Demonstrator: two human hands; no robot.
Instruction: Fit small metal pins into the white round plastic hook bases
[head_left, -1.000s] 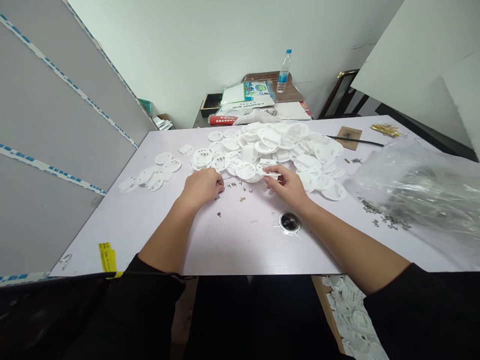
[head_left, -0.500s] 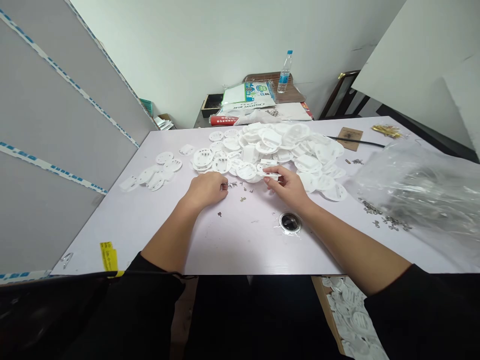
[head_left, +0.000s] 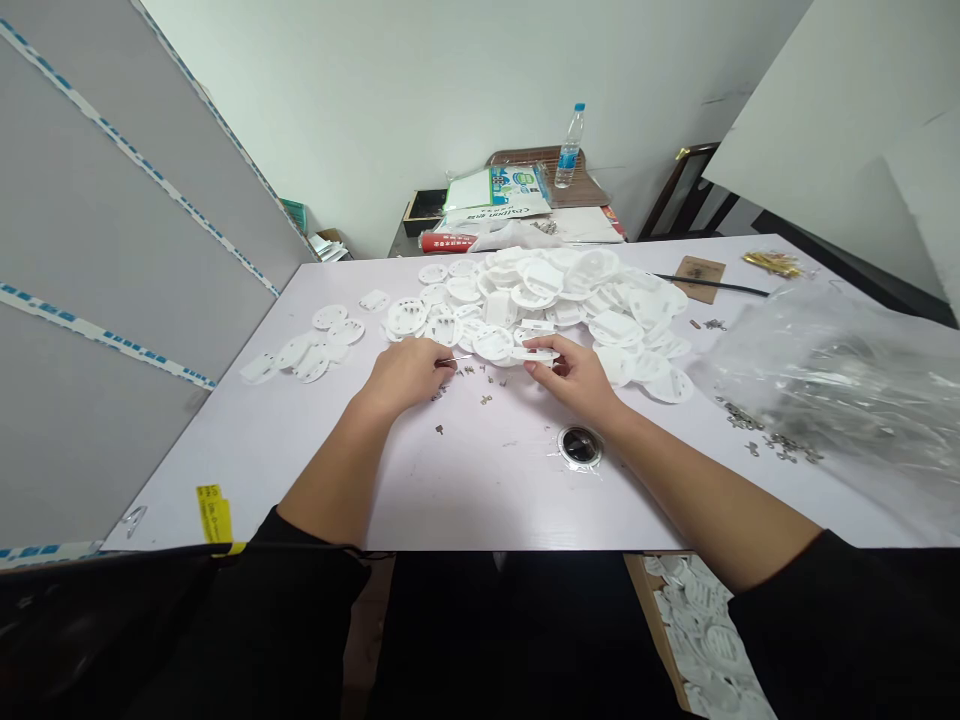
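A thin metal pin (head_left: 455, 359) sits pinched in the left hand (head_left: 407, 375), its tip pointing across at a white plastic plate (head_left: 535, 353). The right hand (head_left: 574, 378) grips that plate between thumb and fingers, nearly edge-on, at the front of a heap of round white plates (head_left: 570, 290). Compared with a moment ago, the left hand has lifted slightly off the surface (head_left: 480, 490) and the pin shows more clearly, with a short gap between its tip and the held plate. Small metal clips (head_left: 467, 370) lie scattered just below the hands. A smaller group of white plates (head_left: 311, 350) lies to the left, and a clear plastic bag (head_left: 832, 380) lies to the right beside more clips (head_left: 780, 442).
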